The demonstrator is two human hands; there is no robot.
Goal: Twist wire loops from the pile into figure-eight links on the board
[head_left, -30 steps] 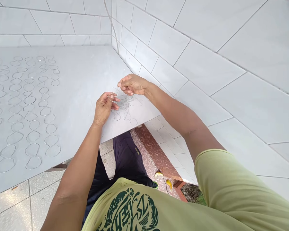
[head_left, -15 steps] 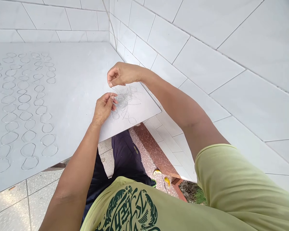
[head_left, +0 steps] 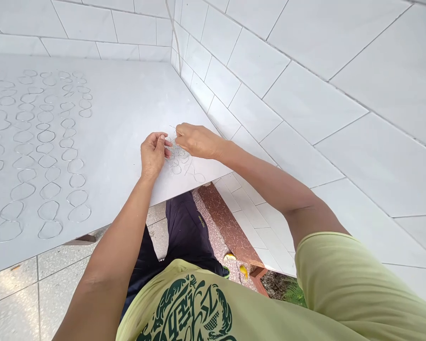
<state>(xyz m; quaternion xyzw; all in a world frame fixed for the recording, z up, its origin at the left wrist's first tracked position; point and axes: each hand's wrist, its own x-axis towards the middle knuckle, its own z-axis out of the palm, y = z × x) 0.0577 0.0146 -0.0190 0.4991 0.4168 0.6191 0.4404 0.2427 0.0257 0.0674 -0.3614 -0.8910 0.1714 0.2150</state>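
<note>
My left hand (head_left: 154,152) pinches a thin wire between thumb and forefinger, over the table near its right side. Close beside it, my right hand (head_left: 195,139) is curled with its fingers closed on the wire too; only a fine bit of it shows between the hands. Beneath both lies a tangled pile of thin wire loops (head_left: 179,156), partly hidden by the right hand. A few loose wire rings rest at the pile's near edge. Far to the left, rows of figure-eight wire loops (head_left: 50,190) lie flat on the table.
The pale grey table (head_left: 119,142) meets a white tiled wall (head_left: 305,94) on the right and at the back. A thin cable (head_left: 178,40) hangs down the corner. Below the front edge are my dark trousers (head_left: 184,227) and a reddish stone ledge (head_left: 230,227).
My right hand has come down and slightly right, now level with my left hand. The left hand stays pinched in nearly the same spot. The view has shifted slightly.
</note>
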